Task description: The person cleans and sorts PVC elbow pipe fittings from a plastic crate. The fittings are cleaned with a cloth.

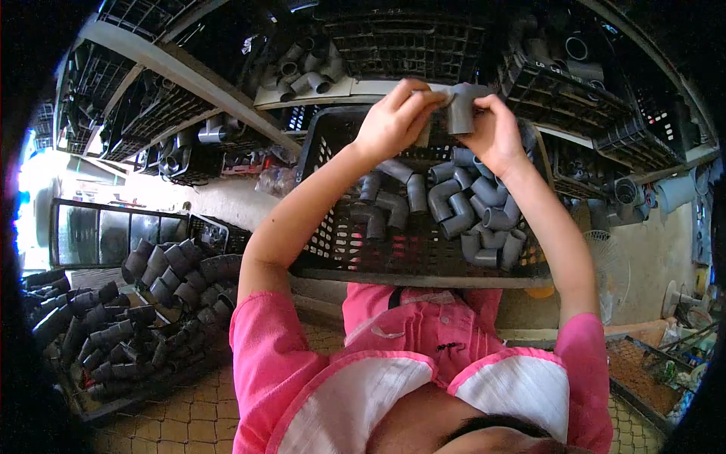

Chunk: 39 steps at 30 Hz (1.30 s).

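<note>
Above the far side of a black plastic basket (393, 261), my right hand (495, 136) grips a grey pipe fitting (460, 113) from its right side and from behind. My left hand (401, 117) is at the fitting's left end, its thumb and fingers pinched together there on something too small to make out. One end of the fitting points down. Below my hands, several grey elbow fittings (450, 204) lie loosely in the basket, more of them on its right side.
Racks with black crates (408, 45) of fittings stand ahead and on both sides. A large pile of dark fittings (113, 333) lies at the lower left. A fan (609, 261) stands on the right, and a wire-mesh frame (643, 371) is at the lower right.
</note>
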Available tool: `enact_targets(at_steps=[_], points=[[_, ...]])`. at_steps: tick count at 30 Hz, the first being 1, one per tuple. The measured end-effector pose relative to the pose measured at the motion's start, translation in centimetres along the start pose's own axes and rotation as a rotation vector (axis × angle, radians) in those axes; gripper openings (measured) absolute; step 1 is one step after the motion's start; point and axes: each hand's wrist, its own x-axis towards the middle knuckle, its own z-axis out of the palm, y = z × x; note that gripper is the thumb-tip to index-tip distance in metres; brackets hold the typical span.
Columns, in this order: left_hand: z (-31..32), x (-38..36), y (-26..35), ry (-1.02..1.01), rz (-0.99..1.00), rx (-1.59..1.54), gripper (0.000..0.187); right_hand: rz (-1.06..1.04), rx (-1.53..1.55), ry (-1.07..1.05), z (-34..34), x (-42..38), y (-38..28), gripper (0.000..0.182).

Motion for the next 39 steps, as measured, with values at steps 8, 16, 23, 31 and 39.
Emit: enact_targets(at_steps=[8,16,23,31,39], points=[[0.3,0.9,1.0,0.071,0.084,0.03,0.028,-0.046,-0.038,0.099,2.0,-1.6,-0.4,0.03],[0.5,1.1,3.0,-0.116,0.406,0.069,0.03,-0.08,-0.06,0.089,0.9,-2.2,-1.0,0.034],[1.3,0.5,2.9,-0.01,0.27,0.05,0.048,-0.048,-0.005,0.095,1.4,-2.3,-0.2,0.038],[1.4,0.4,3.6,0.034,0.178,0.002,0.04,-0.052,-0.141,-0.009,0.2,-1.6,0.0,0.047],[1.5,0.8,4.7,0.035,-0.031,0.001,0.03,0.065,-0.157,-0.053,0.6,-2.1,0.3,0.053]])
